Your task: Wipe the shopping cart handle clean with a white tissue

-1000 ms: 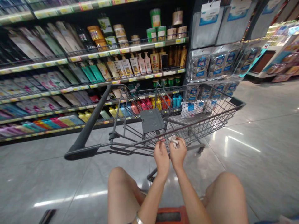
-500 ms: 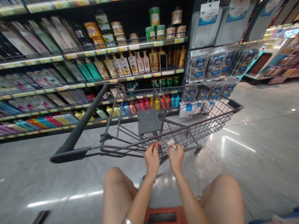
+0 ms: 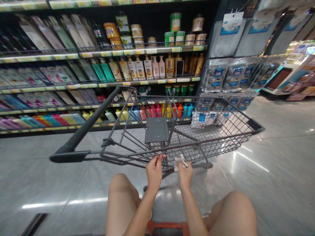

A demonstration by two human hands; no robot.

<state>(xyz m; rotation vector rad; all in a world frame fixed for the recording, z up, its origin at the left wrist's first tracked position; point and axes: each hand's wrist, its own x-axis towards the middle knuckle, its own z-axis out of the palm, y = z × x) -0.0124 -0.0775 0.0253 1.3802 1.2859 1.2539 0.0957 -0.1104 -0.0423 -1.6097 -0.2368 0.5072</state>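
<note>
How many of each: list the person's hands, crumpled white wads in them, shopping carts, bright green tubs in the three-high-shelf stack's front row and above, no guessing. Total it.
Hands: 2, the left hand and right hand
Crumpled white wad: 1
Shopping cart: 1
Bright green tubs: 3 showing
Total: 7

White wad (image 3: pixel 177 162) partly behind right hand (image 3: pixel 185 175)
</note>
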